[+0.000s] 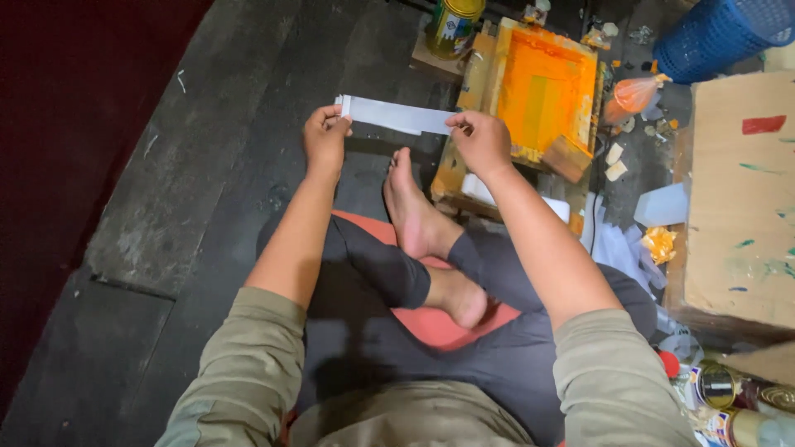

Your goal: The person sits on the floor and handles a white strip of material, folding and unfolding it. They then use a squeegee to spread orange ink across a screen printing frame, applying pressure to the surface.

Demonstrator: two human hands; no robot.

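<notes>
I pinch a white paper strip (396,115) at both ends: left hand (325,136), right hand (481,142). Its long axis runs left-right between them, above my foot (412,207).

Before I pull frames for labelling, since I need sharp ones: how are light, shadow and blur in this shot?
Head view: light is bright on the orange-stained screen frame and the white strip held by the left hand and right hand; the left floor falls into deep shadow; hands look sharp; edges bow slightly from the wide lens.
</notes>
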